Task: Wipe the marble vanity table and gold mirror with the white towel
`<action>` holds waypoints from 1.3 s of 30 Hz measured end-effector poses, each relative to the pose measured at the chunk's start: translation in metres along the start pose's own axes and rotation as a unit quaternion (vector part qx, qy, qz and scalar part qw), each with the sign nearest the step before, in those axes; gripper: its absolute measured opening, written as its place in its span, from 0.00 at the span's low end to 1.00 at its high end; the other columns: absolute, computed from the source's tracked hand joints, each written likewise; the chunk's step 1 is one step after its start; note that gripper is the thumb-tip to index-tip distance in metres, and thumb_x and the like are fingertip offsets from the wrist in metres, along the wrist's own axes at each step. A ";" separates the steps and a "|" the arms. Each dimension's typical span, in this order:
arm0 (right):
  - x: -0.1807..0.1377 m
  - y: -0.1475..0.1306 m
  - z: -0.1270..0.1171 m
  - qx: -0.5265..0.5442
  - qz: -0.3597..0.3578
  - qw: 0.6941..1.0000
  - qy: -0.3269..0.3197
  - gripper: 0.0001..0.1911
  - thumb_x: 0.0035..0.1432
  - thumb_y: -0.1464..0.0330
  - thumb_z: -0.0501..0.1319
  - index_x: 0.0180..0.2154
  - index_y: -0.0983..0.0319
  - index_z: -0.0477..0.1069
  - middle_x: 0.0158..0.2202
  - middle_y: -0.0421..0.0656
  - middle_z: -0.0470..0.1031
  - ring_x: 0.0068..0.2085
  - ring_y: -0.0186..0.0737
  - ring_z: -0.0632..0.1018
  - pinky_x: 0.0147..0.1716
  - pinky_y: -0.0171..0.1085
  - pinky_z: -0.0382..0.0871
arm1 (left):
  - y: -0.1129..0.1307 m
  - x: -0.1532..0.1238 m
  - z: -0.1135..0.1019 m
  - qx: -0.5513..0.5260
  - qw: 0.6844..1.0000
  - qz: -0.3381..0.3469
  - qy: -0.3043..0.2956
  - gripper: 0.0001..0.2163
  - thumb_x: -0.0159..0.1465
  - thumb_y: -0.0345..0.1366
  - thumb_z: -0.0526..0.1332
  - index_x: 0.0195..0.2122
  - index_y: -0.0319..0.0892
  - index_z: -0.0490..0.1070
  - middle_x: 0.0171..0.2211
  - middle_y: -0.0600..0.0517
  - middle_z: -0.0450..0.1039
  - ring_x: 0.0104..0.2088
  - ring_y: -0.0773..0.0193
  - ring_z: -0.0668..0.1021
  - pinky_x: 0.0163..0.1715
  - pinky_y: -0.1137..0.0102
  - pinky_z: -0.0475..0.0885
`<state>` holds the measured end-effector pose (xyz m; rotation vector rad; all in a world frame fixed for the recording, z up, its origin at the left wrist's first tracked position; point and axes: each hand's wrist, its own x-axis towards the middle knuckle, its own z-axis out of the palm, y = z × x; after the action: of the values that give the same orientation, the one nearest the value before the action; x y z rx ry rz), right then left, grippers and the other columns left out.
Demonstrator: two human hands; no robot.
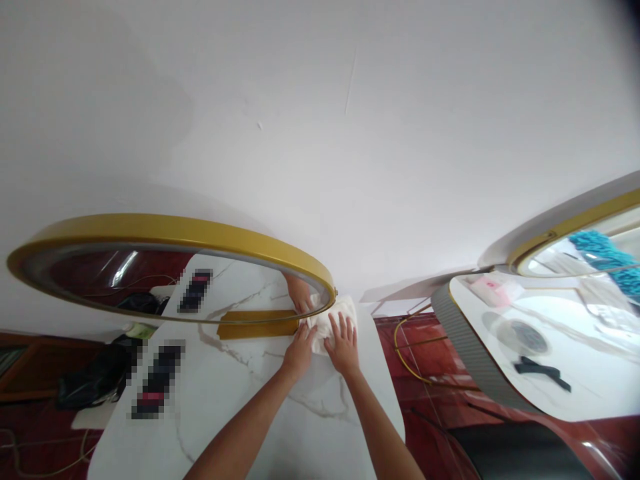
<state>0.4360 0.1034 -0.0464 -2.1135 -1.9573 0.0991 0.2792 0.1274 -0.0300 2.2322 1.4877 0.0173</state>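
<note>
A crumpled white cloth (320,341) lies on the marble-patterned white tabletop (270,413), beside the right end of a gold mirror base (257,327). My right hand (343,345) is pressed flat on it, fingers spread. At the cloth's left edge, my left hand (299,355) has its fingers drawn together on the fabric, close to the base. Above both hands runs the lower right rim of a round gold-framed mirror (200,230), whose glass reflects a hand and the cloth.
A blurred-out dark item (157,383) lies on the table's left. To the right, a second white table (575,333) holds a pink-and-white packet (493,288), a round clear-looking item (523,335) and a black strip (543,372). A black seat (515,450) stands below. Behind is a white wall (320,167).
</note>
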 end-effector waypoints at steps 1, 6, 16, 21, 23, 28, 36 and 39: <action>-0.002 0.000 -0.001 0.001 -0.003 1.000 -0.004 0.34 0.61 0.63 0.49 0.64 0.52 0.35 0.67 0.37 0.33 0.65 0.49 0.40 0.60 0.52 0.40 | 0.000 -0.003 -0.001 0.001 1.000 0.002 0.000 0.27 0.61 0.23 0.46 0.62 0.43 0.52 0.63 0.47 0.50 0.63 0.57 0.54 0.58 0.64 0.58; -0.028 0.003 -0.011 0.014 -0.026 0.999 -0.018 0.33 0.61 0.63 0.49 0.64 0.52 0.36 0.67 0.36 0.35 0.65 0.48 0.41 0.61 0.52 0.41 | 0.005 -0.025 0.000 0.015 1.000 0.007 -0.003 0.27 0.59 0.25 0.49 0.60 0.47 0.55 0.59 0.47 0.56 0.60 0.55 0.57 0.55 0.61 0.61; -0.160 0.007 -0.020 0.044 -0.016 0.998 -0.037 0.33 0.60 0.61 0.50 0.64 0.51 0.40 0.66 0.38 0.40 0.65 0.51 0.46 0.60 0.56 0.46 | 0.017 -0.121 0.042 0.081 0.987 0.086 -0.109 0.22 0.62 0.37 0.52 0.58 0.46 0.58 0.59 0.43 0.57 0.57 0.48 0.60 0.52 0.54 0.61; -0.227 0.025 0.006 0.030 -0.044 0.998 0.019 0.38 0.54 0.60 0.54 0.64 0.50 0.40 0.65 0.40 0.47 0.62 0.58 0.55 0.56 0.57 0.53 | 0.022 -0.158 0.055 0.047 0.973 0.158 -0.163 0.24 0.60 0.43 0.55 0.57 0.44 0.59 0.58 0.42 0.58 0.58 0.47 0.61 0.52 0.55 0.63; -0.246 0.032 0.017 0.017 -0.044 0.997 0.053 0.39 0.52 0.59 0.54 0.64 0.49 0.42 0.64 0.40 0.51 0.60 0.59 0.59 0.53 0.57 0.56 | 0.023 -0.166 0.057 0.031 0.965 0.189 -0.182 0.23 0.60 0.44 0.55 0.56 0.44 0.59 0.58 0.42 0.59 0.58 0.48 0.61 0.51 0.56 0.64; -0.256 0.034 0.016 0.000 -0.019 0.998 0.052 0.40 0.49 0.59 0.56 0.63 0.46 0.44 0.63 0.37 0.53 0.59 0.59 0.61 0.51 0.56 0.58 | 0.022 -0.174 0.059 0.015 0.967 0.190 -0.167 0.22 0.61 0.44 0.55 0.56 0.44 0.60 0.61 0.43 0.56 0.59 0.50 0.60 0.56 0.58 0.60; -0.206 0.010 -0.024 -0.003 -0.013 0.999 -0.033 0.38 0.53 0.55 0.54 0.63 0.48 0.43 0.65 0.37 0.47 0.63 0.55 0.54 0.53 0.53 0.58 | 0.005 -0.160 0.055 -0.006 0.987 0.115 -0.117 0.21 0.63 0.38 0.54 0.58 0.50 0.59 0.64 0.48 0.51 0.62 0.53 0.57 0.59 0.57 0.55; -0.183 -0.011 -0.026 -0.008 -0.013 0.999 -0.034 0.37 0.54 0.55 0.54 0.63 0.48 0.42 0.65 0.37 0.45 0.64 0.53 0.52 0.54 0.51 0.58 | -0.006 -0.152 0.040 -0.007 0.995 0.075 -0.073 0.20 0.62 0.32 0.53 0.56 0.50 0.61 0.62 0.49 0.54 0.61 0.56 0.58 0.59 0.60 0.55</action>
<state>0.4141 -0.0805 -0.0417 -2.1211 -2.0298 0.1516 0.2213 -0.0188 -0.0325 2.2764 1.2393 -0.0862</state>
